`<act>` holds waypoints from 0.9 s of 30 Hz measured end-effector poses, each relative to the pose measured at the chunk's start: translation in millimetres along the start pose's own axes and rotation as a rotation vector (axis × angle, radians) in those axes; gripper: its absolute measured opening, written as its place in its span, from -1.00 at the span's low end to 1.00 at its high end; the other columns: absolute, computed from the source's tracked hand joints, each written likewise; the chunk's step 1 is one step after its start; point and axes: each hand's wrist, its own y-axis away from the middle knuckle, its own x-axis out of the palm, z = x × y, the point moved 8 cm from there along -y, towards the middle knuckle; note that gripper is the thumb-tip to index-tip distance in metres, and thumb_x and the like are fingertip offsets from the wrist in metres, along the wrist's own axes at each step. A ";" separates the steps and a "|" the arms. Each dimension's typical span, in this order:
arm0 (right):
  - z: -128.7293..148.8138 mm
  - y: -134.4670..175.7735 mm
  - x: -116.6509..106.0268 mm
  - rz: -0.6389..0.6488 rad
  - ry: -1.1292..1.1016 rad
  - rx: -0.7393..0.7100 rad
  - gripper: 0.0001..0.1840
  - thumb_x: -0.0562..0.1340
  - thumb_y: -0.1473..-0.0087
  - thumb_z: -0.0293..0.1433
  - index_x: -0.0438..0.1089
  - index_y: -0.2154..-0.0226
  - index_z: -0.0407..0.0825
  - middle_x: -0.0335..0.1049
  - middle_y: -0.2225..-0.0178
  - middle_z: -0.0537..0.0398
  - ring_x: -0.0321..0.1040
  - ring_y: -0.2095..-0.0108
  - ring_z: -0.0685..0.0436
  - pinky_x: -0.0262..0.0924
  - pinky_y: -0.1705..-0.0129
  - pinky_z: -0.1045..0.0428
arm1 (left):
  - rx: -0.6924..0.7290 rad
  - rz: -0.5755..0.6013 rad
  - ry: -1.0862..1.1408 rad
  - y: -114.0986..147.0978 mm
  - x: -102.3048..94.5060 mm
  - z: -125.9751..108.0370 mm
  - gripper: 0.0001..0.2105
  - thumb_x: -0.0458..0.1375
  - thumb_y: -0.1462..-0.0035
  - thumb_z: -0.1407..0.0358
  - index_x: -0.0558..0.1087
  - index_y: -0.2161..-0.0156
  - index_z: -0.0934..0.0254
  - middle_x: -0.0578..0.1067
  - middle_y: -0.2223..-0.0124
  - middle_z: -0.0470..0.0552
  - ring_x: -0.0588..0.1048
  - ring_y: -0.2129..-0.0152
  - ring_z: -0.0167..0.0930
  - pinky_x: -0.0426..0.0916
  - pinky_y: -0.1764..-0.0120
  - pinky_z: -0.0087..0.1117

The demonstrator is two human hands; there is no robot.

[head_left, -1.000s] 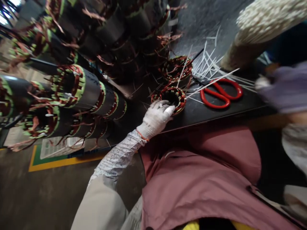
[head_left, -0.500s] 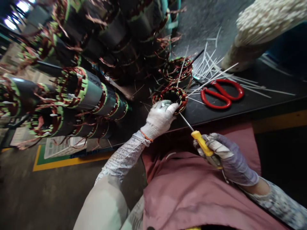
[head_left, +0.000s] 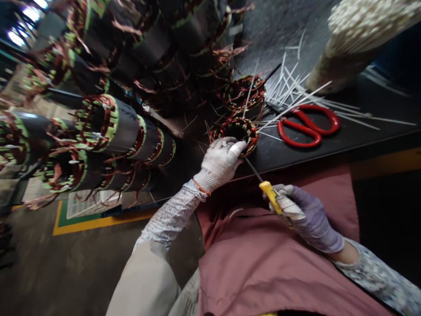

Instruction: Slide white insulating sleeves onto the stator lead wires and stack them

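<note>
My left hand (head_left: 221, 159), in a white glove, grips the near rim of a motor stator (head_left: 251, 134) wound with copper wire; its fingertips reach into the bore. The stator sits close to the bench's front edge. In my gloved right hand (head_left: 297, 208) is a yellow-handled screwdriver (head_left: 270, 193). Its thin metal shaft points up and left, with the tip at the near lower side of the stator beside my left thumb. Whether the tip goes in among the windings I cannot tell. White cord strands (head_left: 251, 90) stick out from the stator's far side.
Red-handled scissors (head_left: 301, 125) lie right of the stator, among loose white cords (head_left: 289, 90). A thick bundle of white cord (head_left: 348, 48) stands at the back right. Stacked stators (head_left: 126, 125) fill the left and back, and another wound stator (head_left: 245, 90) sits just behind.
The screwdriver's handle and my right hand have shifted slightly left. My left hand keeps its hold on the stator. The whole view has moved a little.
</note>
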 end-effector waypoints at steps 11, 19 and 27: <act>18.8 -35.9 57.1 0.087 -0.426 0.375 -0.73 0.27 -0.02 -0.12 0.34 0.36 0.03 0.39 0.52 0.12 0.24 0.62 0.00 0.12 0.67 0.11 | 0.071 -0.060 0.016 6.6 8.7 -3.3 -0.59 0.16 -0.29 0.36 0.45 -0.22 0.28 0.59 -0.10 0.20 0.51 -0.12 -0.20 0.41 -0.17 -0.12; 39.2 -29.4 -43.0 0.001 0.222 0.124 -0.66 0.30 0.13 -0.04 0.41 0.41 0.06 0.50 0.42 -0.03 0.42 0.46 -0.16 0.27 0.48 -0.02 | 0.089 -0.088 0.065 10.7 4.8 2.7 -0.62 0.20 -0.29 0.33 0.47 -0.19 0.28 0.59 -0.09 0.20 0.51 -0.12 -0.21 0.41 -0.19 -0.13; 100.5 -137.6 -93.7 -0.313 1.330 -0.169 -0.70 0.16 -0.29 -0.27 0.48 0.17 -0.16 0.49 0.02 -0.43 0.48 -0.01 -0.38 0.00 0.28 -0.08 | 0.031 -0.076 0.094 8.9 -3.7 1.6 -0.60 0.23 -0.27 0.31 0.47 -0.20 0.31 0.58 -0.13 0.20 0.50 -0.14 -0.23 0.40 -0.21 -0.16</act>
